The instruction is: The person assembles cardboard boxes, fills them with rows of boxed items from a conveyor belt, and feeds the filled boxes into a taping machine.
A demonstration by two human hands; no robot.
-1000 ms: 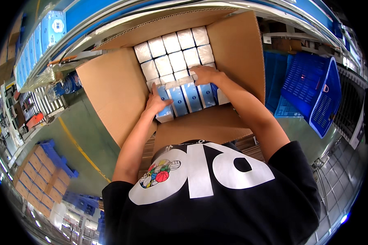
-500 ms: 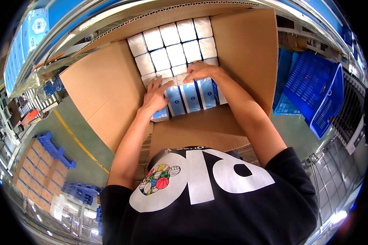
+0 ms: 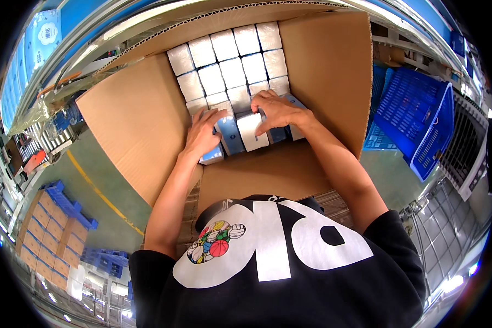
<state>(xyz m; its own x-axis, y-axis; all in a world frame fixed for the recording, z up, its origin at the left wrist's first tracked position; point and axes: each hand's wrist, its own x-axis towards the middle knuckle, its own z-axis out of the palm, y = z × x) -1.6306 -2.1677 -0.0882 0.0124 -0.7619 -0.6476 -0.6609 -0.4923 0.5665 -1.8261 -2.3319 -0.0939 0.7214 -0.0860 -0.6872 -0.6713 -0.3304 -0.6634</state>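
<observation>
A large open cardboard carton [image 3: 131, 117] stands before me, with rows of tissue packs [image 3: 222, 75] showing white ends toward the far side. Along the near side, several packs turn light-blue faces toward me. My left hand [image 3: 203, 134] rests on the near-left packs, fingers spread and bent, its tips by a blue tissue pack [image 3: 232, 136]. Just right of that pack, a white-faced tissue pack [image 3: 251, 130] is turned out of line with its neighbours. My right hand [image 3: 281, 113] is closed on it, thumb on the near face; its far edge is hidden.
Blue plastic crates [image 3: 413, 112] stand at the right beside a roller conveyor [image 3: 467, 158]. Light-blue packages [image 3: 38, 41] lie at the upper left. Stacked brown cartons [image 3: 49, 235] with blue pallets stand at the lower left, near a yellow floor line [image 3: 101, 191].
My right hand has shifted toward me and slightly right. The pack beneath it has turned from its blue side to a white face. My left hand stays nearly in place.
</observation>
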